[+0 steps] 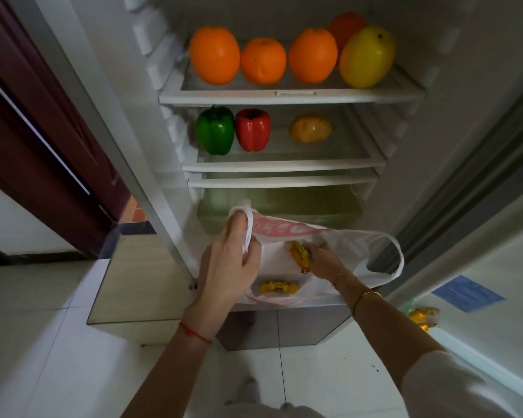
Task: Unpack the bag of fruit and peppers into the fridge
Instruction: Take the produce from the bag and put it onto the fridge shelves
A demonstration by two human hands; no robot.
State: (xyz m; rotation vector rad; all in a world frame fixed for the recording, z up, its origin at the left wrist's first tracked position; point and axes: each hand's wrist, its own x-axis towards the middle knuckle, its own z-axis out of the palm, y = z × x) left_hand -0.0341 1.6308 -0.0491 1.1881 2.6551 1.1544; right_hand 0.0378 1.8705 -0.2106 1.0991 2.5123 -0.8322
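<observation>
Down by the fridge floor: the white plastic bag (284,260) hangs open in front of the lowest drawer, held up off the tiles

left hand: (230,260) fist closed around one bag handle, holding that side of the mouth up

right hand: (320,256) reached down inside the bag, fingers pinched on a yellow wrapped candy (299,256), so that hand is clamped, not free

second candy: (278,287) lying flat at the bottom of the bag, long axis running left to right, below and to the left of the right hand, nearly under the left wrist

key relation: right hand is the nearer free-ish one, since the left is busy with the handle; I'd guess it has to go deeper and toward the left to get that last piece

top shelf: (290,96) four oranges, e.g. (215,55), plus a yellow mango-looking fruit (366,55) on the right

middle shelf: green pepper (215,131) touching a red pepper (252,129), a yellowish one (310,128) set apart to the right

progress: looks like fruit and peppers are all in, bag only has candies left, nearly done imo

door: a couple more yellow wrapped bits (421,316) sitting in the door rack on the right

room: white tiled floor, dark red door off to the left, light is dim
</observation>
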